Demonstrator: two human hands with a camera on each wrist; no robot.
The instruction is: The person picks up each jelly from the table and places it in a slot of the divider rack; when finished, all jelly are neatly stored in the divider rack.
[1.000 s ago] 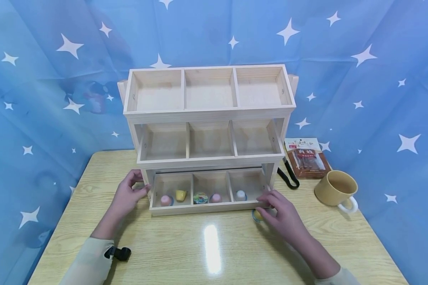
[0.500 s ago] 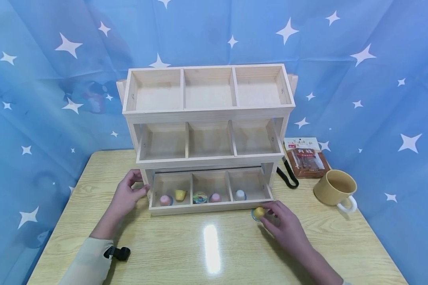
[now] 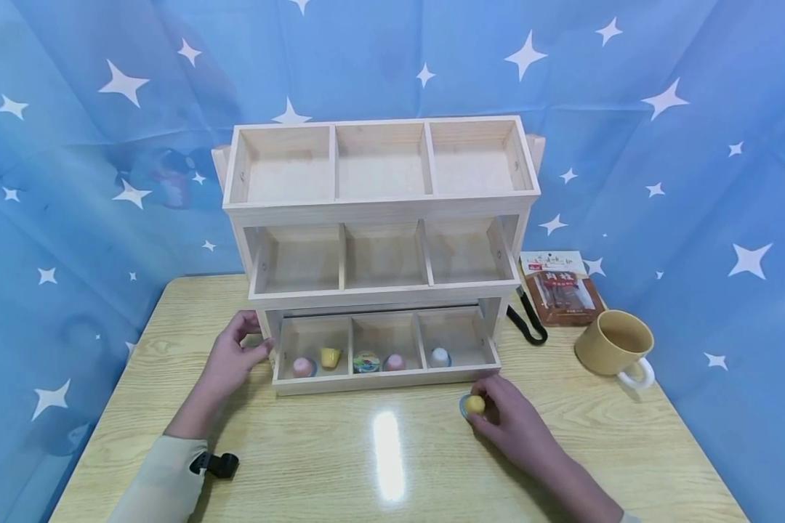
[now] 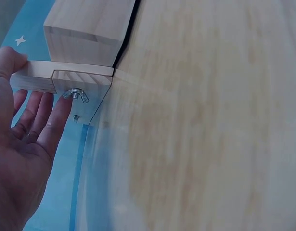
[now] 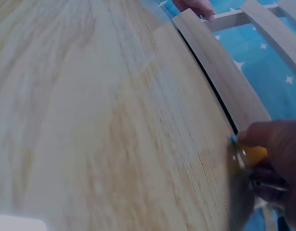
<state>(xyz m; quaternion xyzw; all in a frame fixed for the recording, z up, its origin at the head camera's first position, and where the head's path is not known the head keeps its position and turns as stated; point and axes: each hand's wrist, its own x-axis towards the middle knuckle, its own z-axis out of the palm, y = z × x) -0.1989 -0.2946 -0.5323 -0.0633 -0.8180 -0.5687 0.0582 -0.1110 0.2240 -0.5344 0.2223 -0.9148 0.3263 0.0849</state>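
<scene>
A three-tier wooden shelf (image 3: pixel 382 297) stands on the table. My left hand (image 3: pixel 232 357) grips its lower left side; in the left wrist view the thumb lies over the wooden post (image 4: pixel 83 79), fingers beneath it by a wing nut (image 4: pixel 76 93). Just in front of the shelf's right end, my right hand (image 3: pixel 512 423) pinches a small yellow jelly cup (image 3: pixel 475 404) lying tipped on the table, its bluish lid facing left. Several more cups lie in the bottom tier: pink (image 3: pixel 302 367) and yellow (image 3: pixel 330 357) at left, lid-up (image 3: pixel 366 362) and pink in the middle, white (image 3: pixel 440 357) at right.
Right of the shelf lie black-handled tongs (image 3: pixel 530 323) and a brown food packet (image 3: pixel 565 296). A tan mug (image 3: pixel 615 344) with a white handle stands in front of the packet. A blue starry curtain (image 3: pixel 392 58) hangs behind and beside the table (image 3: pixel 301 465).
My right hand has come down from the shelf's right corner toward me and closed its thumb and fingers round the yellow jelly cup. The left hand keeps its place on the shelf.
</scene>
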